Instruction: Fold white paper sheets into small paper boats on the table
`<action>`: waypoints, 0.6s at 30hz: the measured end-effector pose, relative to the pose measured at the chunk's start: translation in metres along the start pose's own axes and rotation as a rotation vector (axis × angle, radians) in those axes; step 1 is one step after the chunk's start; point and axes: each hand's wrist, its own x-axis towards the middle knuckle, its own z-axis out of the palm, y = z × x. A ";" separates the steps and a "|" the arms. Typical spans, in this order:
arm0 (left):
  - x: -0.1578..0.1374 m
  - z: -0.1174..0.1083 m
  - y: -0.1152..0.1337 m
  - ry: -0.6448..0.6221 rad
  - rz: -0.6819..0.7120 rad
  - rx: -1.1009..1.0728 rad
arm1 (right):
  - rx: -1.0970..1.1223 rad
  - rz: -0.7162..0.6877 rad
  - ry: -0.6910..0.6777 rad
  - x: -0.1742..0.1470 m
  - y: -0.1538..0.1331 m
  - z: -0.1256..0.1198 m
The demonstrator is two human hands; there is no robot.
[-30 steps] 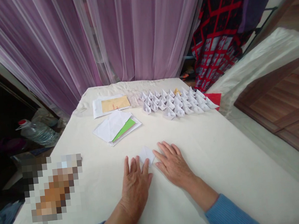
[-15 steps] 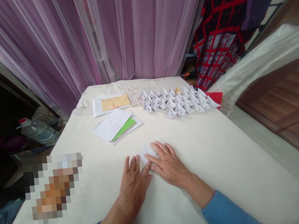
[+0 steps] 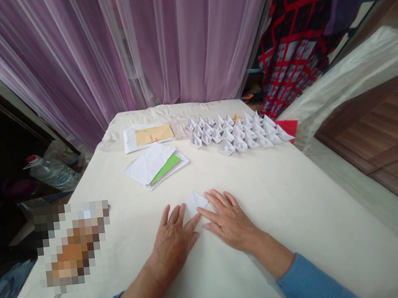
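Observation:
A small folded piece of white paper lies flat on the white-covered table, with creases running down from its peak. My left hand rests palm down at its lower left, fingers spread, the index fingertip touching the paper's lower edge. From the other side my right hand lies flat with its fingers apart, the fingertips on the paper's right part. The two index fingers nearly meet at the bottom of the paper. Part of the paper's lower edge is hidden under the fingers.
Rows of folded white paper boats stand at the back right, with a yellow one among them and red paper beside. White sheets with a green piece and a tan envelope lie back left. A blurred-out object sits at left.
My hands have moved slightly apart, the right one to the right and the left one to the left. More of the folded paper shows between them.

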 end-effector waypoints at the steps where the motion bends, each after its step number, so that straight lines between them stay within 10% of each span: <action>1: 0.000 0.000 0.000 0.001 -0.003 -0.005 | -0.009 0.010 -0.001 -0.002 0.000 -0.001; 18: 0.022 -0.006 -0.016 0.064 -0.087 -0.144 | 0.085 0.112 0.041 0.013 0.004 -0.004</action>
